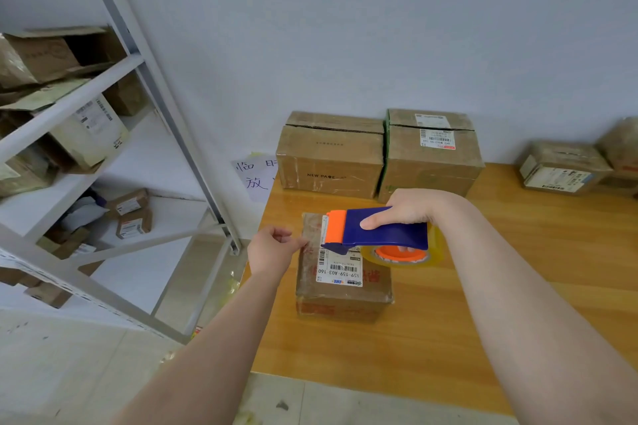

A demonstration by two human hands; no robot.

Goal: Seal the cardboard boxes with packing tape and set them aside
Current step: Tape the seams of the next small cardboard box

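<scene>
Tape (312, 229) is running from the right hand's (411, 209) gripped dispenser (379, 235) to the left hand (272, 248) pinching its end at the box's (345, 300) nine o'clock; pulling taut should avoid wrinkles.

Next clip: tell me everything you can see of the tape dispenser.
The tape dispenser is plastic: a dark blue body, an orange front plate and an orange hub carrying a roll of clear, yellowish tape. The right hand grips it from above, thumb along the near side. It lies roughly level, front pointing left, over the box on the table, contact unclear. The left hand pinches at the box's edge just beside that front; any drawn-out strip is too faint to see.
</scene>
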